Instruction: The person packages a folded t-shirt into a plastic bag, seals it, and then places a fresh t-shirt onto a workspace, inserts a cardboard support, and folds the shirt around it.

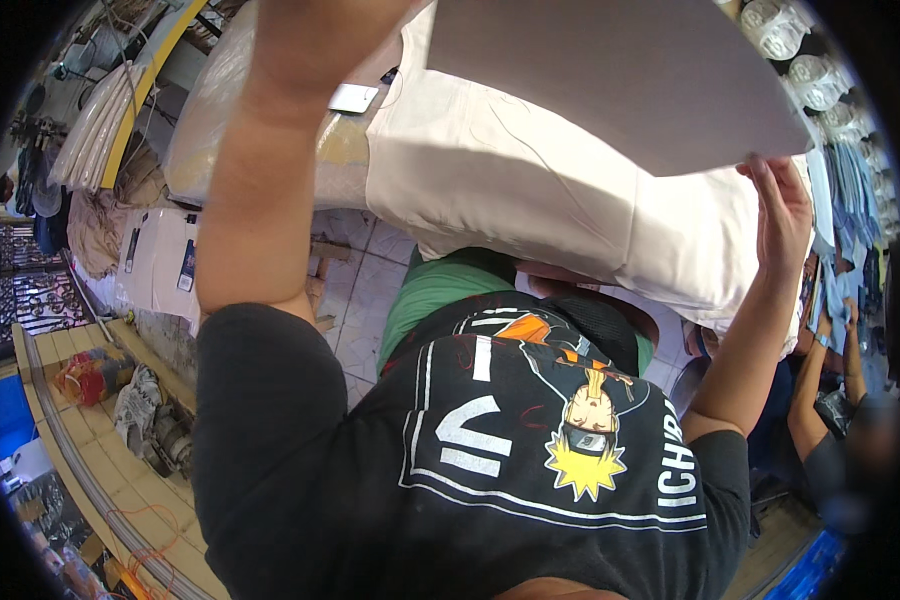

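A stiff, pale grey sheet [610, 80], which looks like card or paper, is held up at the top right. My right hand [782, 205] pinches its lower right corner between thumb and fingers. My left hand [335, 25] is at the top edge of the view, left of the sheet; its fingers lie out of the picture, so what they do is hidden. Beneath the sheet, a cream-coloured cloth garment [540, 180] lies spread in front of me, partly in the sheet's shadow. A white tag [353, 98] lies at its left end, beside my left wrist.
Clear plastic wrapping [205, 125] covers something left of the garment. Folded pale garments [160, 262] with dark tags lie lower left. A tan bench [80, 400] holds several items. Blue clothes [850, 200] line the right side, where another person's arms [820, 380] show.
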A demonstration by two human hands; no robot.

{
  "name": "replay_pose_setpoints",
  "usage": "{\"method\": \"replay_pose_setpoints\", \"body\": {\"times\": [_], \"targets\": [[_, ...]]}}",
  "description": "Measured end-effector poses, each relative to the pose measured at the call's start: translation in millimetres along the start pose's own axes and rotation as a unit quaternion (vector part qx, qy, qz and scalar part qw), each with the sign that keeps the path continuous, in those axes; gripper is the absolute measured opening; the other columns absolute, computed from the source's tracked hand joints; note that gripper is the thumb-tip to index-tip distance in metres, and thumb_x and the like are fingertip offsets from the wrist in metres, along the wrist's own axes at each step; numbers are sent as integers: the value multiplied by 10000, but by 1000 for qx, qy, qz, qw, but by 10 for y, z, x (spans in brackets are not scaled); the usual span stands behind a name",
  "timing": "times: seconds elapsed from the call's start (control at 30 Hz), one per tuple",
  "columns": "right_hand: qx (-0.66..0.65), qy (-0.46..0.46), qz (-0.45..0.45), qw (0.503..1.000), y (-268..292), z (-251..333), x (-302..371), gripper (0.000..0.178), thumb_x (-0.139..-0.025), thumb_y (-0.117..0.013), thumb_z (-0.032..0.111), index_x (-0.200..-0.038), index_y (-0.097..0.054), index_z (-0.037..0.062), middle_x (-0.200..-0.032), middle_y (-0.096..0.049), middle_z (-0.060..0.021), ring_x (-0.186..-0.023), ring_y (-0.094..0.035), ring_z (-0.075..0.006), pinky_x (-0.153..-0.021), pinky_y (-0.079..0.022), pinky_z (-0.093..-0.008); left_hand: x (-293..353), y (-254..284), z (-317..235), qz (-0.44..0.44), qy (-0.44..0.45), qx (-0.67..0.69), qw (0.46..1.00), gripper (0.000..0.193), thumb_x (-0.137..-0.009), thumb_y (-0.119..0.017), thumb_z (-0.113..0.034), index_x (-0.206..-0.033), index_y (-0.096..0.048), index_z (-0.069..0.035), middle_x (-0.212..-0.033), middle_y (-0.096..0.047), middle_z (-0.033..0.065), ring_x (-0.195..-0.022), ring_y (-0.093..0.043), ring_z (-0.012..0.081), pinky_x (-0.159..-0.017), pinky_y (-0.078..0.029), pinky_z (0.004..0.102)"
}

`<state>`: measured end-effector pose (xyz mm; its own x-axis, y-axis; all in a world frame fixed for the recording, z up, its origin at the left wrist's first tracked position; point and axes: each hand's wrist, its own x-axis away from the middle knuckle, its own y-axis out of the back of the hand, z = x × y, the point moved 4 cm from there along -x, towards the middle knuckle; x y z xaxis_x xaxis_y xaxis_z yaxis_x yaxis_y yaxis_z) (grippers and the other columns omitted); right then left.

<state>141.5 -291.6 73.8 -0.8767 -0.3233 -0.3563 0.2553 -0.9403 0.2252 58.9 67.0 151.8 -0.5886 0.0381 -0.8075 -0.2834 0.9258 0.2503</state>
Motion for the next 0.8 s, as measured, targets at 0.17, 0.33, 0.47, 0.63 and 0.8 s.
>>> {"method": "replay_pose_setpoints", "body": {"times": [0.17, 0.33, 0.47, 0.63, 0.8], "targets": [[-31, -93, 26, 995, -657, -543, -493, 141, -851, -648, 198, -785, -610, 79, -741, -582, 26, -679, -508, -41, -575, -381, -195, -12, 320, 457, -58, 178, -155, 970, 352, -878, -579, -134, -1208, -539, -17, -1126, -605, 154, -956, -611, 199, -818, -517, 310], [17, -326, 5, 945, -701, -1566, -415, 234, -810, -671, 268, -941, -657, 75, -668, -527, 77, -578, -424, -21, -536, -314, -170, 1334, 761, 1700, 155, 310, -353, 869, 632, -699, -729, -186, -1286, -500, -135, -1303, -510, 81, -1246, -427, 267, -1001, -366, 314], [50, -344, 30, 937, -804, -1362, -412, 367, -796, -677, 234, -1100, -612, 39, -668, -530, 75, -584, -433, -23, -544, -317, -179, 1684, 939, 1583, 319, 356, -395, 785, 772, -702, -721, -234, -1386, -366, -197, -1441, -338, 51, -1370, -200, 276, -1096, -189, 428], [116, -336, 50, 933, -844, -1314, -442, 524, -749, -716, 210, -1199, -537, 9, -680, -547, 68, -598, -456, -35, -544, -327, -185, 1618, 1044, 1699, 424, 361, -415, 719, 808, -638, -759, -223, -1362, -400, -237, -1416, -376, 25, -1365, -218, 265, -1083, -91, 557], [122, -336, 51, 933, -930, -1324, -477, 536, -750, -720, 194, -1204, -522, -10, -708, -564, 57, -603, -464, -38, -536, -340, -195, 1491, 1200, 1772, 463, 343, -459, 677, 664, -621, -767, -197, -1237, -522, -222, -1300, -474, 12, -1298, -324, 246, -1082, -100, 538]]}}
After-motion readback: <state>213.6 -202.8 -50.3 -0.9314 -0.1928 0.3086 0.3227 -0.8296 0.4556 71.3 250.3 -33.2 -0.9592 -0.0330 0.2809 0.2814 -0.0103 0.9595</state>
